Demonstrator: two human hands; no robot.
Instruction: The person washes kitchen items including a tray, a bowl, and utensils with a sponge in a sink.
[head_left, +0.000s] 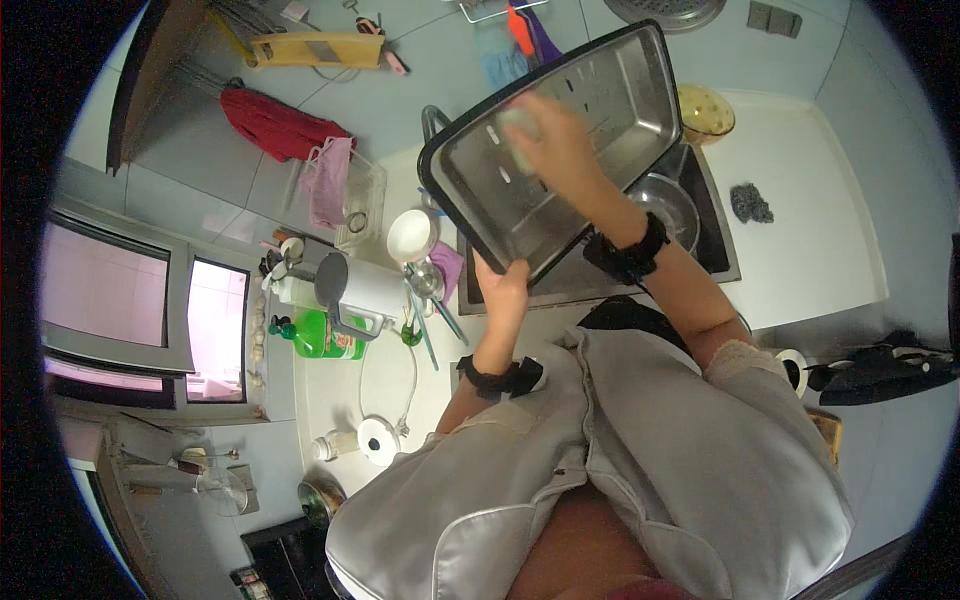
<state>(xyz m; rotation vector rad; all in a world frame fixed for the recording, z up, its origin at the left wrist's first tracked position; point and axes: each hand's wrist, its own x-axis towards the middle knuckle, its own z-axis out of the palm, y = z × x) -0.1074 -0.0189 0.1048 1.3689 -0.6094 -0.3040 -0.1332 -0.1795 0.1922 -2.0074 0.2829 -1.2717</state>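
Note:
A large rectangular pan [640, 95] with a dark rim and a shiny grey inside is tilted up over the sink [722, 225]. My left hand [503, 288] grips its near lower edge, the thumb on the inner side. Inside the pan, my right hand [562, 150] presses a pale sponge [520, 135] against the inner surface; hand and sponge are blurred by motion. Light streaks and spots show on the pan's inside. Partly behind the pan and my right wrist, a round metal bowl [668, 205] sits in the sink.
An amber bowl [706, 113] and a steel wool scrubber [750, 203] lie right of the sink. To the left stand a faucet [432, 120], white bowl [412, 236], white kettle [365, 285] and green bottle [325, 335]. Cloths [275, 122] hang on the wall.

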